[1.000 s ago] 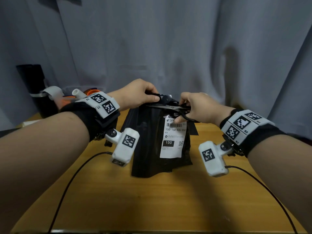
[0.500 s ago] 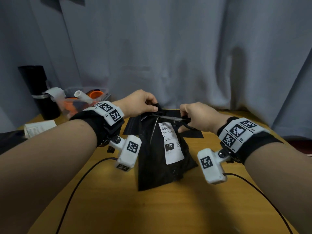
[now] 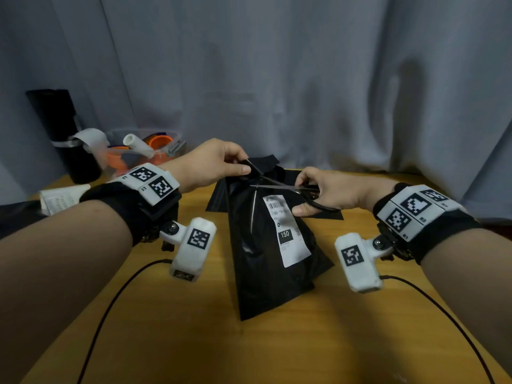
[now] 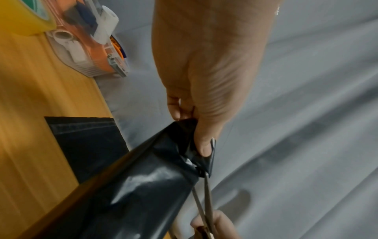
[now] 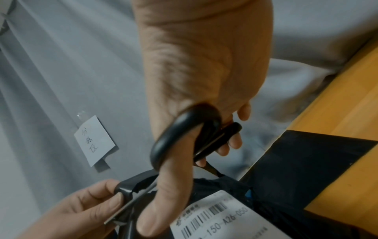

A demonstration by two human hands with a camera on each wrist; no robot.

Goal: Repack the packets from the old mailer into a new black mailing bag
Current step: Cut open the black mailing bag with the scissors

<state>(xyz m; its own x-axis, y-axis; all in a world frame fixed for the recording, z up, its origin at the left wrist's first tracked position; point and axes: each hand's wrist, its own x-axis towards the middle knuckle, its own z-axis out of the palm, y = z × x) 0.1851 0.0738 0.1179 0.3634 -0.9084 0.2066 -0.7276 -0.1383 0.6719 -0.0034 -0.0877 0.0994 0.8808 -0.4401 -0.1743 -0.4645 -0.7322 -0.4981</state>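
The old mailer (image 3: 266,245) is glossy black plastic, bulging, standing upright on the table (image 3: 194,342) with its base nearest the viewer and its top leaning away; a white shipping label (image 3: 288,231) with a barcode and a black "150" box runs down its front; its top corner is gathered and pulled up, with a ragged cut across the plastic just below it; the new bag (image 3: 279,178) lies flat and empty on the table just behind the mailer, its right corner showing past the mailer's side; the packets are hidden inside.
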